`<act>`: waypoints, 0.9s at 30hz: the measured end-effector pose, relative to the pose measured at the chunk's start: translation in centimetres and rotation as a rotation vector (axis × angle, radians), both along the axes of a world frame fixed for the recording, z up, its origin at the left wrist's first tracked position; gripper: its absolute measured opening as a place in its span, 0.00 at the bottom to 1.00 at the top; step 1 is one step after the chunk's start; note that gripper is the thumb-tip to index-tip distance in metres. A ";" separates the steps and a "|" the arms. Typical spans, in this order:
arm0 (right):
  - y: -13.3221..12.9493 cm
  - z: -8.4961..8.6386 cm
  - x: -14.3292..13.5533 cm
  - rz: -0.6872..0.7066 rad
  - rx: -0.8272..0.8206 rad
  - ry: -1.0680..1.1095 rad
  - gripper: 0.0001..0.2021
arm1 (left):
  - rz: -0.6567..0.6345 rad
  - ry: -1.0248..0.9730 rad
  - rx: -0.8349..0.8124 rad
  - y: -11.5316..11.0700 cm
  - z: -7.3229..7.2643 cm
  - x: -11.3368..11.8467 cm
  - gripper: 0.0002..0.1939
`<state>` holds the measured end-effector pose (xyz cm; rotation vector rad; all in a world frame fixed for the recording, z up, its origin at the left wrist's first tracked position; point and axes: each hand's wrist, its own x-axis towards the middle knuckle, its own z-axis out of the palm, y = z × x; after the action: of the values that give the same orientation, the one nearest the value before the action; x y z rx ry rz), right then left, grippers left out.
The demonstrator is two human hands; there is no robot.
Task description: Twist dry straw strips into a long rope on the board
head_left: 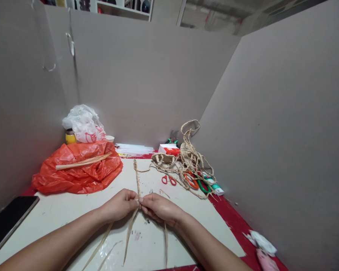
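A thin braided cord (137, 178) runs down the middle of the white board, its knotted top end lying flat. At its lower end my left hand (122, 205) and my right hand (159, 207) meet, fingertips nearly touching. Both are closed in a pinch on the cord where it divides into loose strands. One flat strand (130, 233) hangs between the hands, another (166, 242) comes down below my right hand, and a third (98, 244) trails under my left wrist toward the front left.
A red plastic bag (81, 180) with pale strips on it lies at the left, near a black phone (9, 222). Tangled rope (193, 162), red scissors (168, 180) and a glue tube (216, 188) sit at the back right. Grey panels enclose the table.
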<state>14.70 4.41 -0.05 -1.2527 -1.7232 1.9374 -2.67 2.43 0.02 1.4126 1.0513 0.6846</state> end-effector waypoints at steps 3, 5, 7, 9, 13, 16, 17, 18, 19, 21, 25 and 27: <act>-0.2 -0.3 -0.3 -0.068 0.025 0.001 0.17 | -0.039 0.067 -0.024 0.1 0.0 -0.4 0.12; -0.5 -0.6 -0.7 -0.149 0.066 -0.005 0.16 | -0.092 0.037 -0.129 0.0 0.0 -0.5 0.12; -1.0 -0.7 -1.1 -0.225 0.097 0.012 0.15 | -0.116 -0.034 -0.213 -0.4 -0.1 -0.2 0.12; -1.4 -0.7 -1.5 -0.271 0.055 0.071 0.15 | -0.103 -0.088 -0.251 -1.0 -0.5 0.4 0.11; -2.0 -0.5 -1.9 -0.243 -0.129 0.214 0.17 | 0.009 -0.093 -0.171 -2.3 -1.1 1.9 0.13; -2.1 -0.4 -2.0 -0.180 -0.128 0.255 0.13 | 0.053 -0.022 -0.125 -2.7 -0.6 2.3 0.11; -2.1 -0.3 -1.9 -0.187 -0.132 0.260 0.12 | 0.032 0.008 -0.144 -2.6 -0.2 2.2 0.11; -2.0 -0.2 -1.9 -0.208 -0.151 0.266 0.11 | -0.001 0.045 -0.179 -2.4 0.2 2.0 0.12; -2.0 -0.1 -1.7 -0.231 -0.179 0.275 0.10 | -0.028 0.089 -0.201 -2.1 0.5 1.6 0.13; -1.8 0.2 -1.5 -0.247 -0.235 0.295 0.10 | 0.011 0.189 -0.127 -1.2 1.1 0.8 0.11; -1.4 0.6 -0.9 -0.184 -0.271 0.314 0.10 | 0.252 0.193 0.159 0.1 0.9 -0.1 0.09; -1.3 0.6 -0.8 -0.158 -0.272 0.317 0.11 | 0.217 0.070 0.078 0.1 0.3 0.1 0.10</act>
<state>13.95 3.12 0.52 -1.0536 -1.2041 2.1856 -2.54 2.50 0.35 1.4104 1.2572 0.8454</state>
